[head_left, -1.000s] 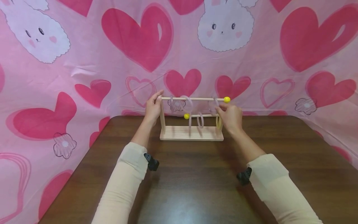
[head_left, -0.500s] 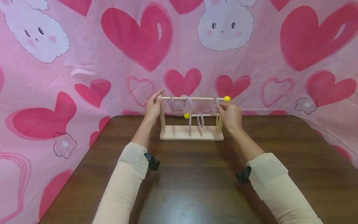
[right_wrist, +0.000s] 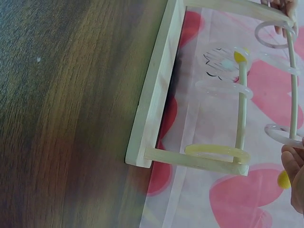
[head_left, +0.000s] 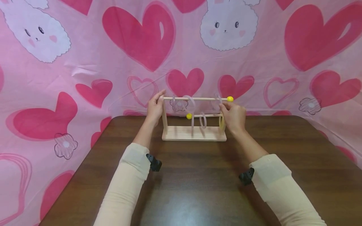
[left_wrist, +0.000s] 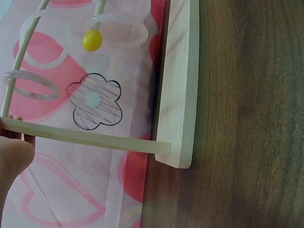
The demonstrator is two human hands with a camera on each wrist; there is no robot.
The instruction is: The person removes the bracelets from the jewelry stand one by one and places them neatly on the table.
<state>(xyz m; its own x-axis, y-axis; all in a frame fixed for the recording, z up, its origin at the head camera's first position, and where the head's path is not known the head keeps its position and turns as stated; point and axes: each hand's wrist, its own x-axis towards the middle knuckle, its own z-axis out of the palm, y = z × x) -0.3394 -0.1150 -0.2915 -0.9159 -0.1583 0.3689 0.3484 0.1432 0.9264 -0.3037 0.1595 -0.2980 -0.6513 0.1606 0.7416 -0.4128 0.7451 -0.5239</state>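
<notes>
Wooden stand [head_left: 195, 133] upright on the dark surface [head_left: 198, 179], its upper rod [head_left: 202, 99] running left to right. We find the ring in question, the clear ring [right_wrist: 279, 137], threaded on that rod near its free right end. Relation we judge decisive: ring against the yellow end ball [head_left: 230, 99]. The ball sits just beyond the ring, to its right, and the ring's plane stands across the rod, somewhat oblique to it.

Right hand [head_left: 234, 116] is by far the nearer, below and right of the ring. Its fingers are narrow, thumb and fingertip pinching the ring's near edge; the ring lies up and left of the grip. Contact partly hidden by the hand, so we cannot tell how deep the pinch goes.

Left hand [head_left: 155, 110] is at the opposite end, fingers wrapped round the top of the left post [head_left: 165, 116], where the upper rod meets it. We read this as steadying.

Also noted: 2 other clear rings on the upper rod; 3 rings on the lower rod [head_left: 211, 115], the yellow ring [right_wrist: 216, 150] nearest the right post.
</notes>
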